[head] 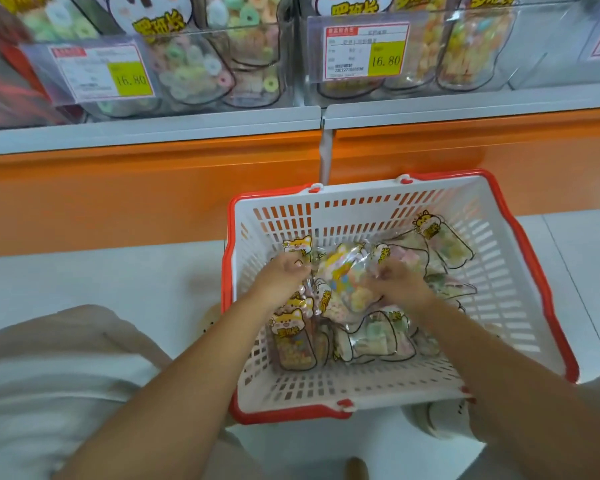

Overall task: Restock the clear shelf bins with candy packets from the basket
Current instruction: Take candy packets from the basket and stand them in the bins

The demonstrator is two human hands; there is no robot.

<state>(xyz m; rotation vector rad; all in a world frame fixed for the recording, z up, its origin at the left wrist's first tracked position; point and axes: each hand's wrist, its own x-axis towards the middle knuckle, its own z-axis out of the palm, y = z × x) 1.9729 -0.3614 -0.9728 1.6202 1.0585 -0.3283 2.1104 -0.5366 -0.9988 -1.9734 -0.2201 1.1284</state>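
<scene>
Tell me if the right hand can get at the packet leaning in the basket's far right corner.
Probably yes: that packet lies on top, uncovered, just beyond the right hand, with the basket open above.

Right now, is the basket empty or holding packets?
Holding packets: several candy packets lie piled on the floor of the basket, well below its rim.
</scene>
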